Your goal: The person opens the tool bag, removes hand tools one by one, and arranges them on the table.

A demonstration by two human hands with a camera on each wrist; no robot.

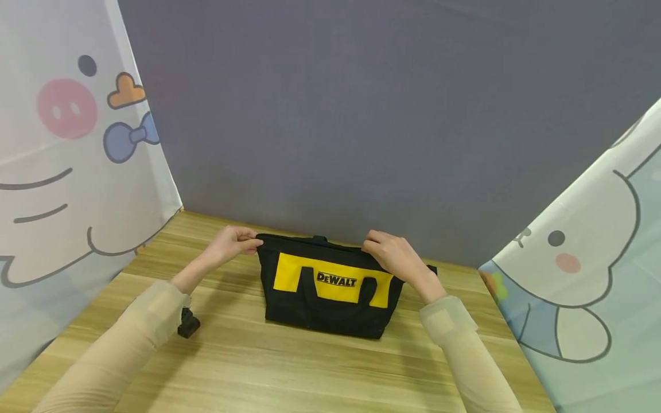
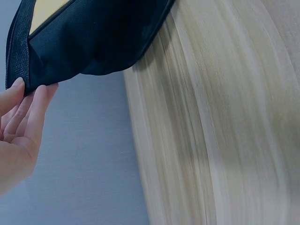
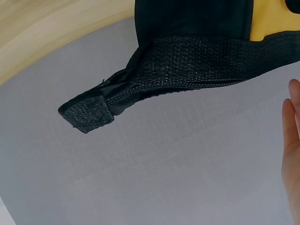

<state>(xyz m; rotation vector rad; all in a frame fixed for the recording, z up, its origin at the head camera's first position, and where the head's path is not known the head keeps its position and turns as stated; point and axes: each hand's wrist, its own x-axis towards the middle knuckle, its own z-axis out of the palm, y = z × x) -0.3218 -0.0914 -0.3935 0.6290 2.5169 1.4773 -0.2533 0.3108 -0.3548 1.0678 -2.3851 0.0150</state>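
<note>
A black and yellow DeWalt tool bag (image 1: 333, 315) stands on the wooden table, its two black carry handles hanging down the front. At the bag's upper left corner, my left hand (image 1: 234, 244) pinches the fabric by the zipper end; the left wrist view has thumb and fingertips on that corner. My right hand (image 1: 395, 255) is at the top edge, right of the middle, with fingers bent. Only part of it shows in the right wrist view, so what its fingertips hold is hidden. A black end tab (image 3: 89, 115) of the zipper sticks out past the bag's right side.
The wooden table (image 1: 217, 367) extends in front of the bag. A grey cloth backdrop (image 1: 330, 115) rises close behind it. Printed cartoon curtains (image 1: 51, 189) flank both sides. A small black device (image 1: 189, 324) hangs at the left wrist.
</note>
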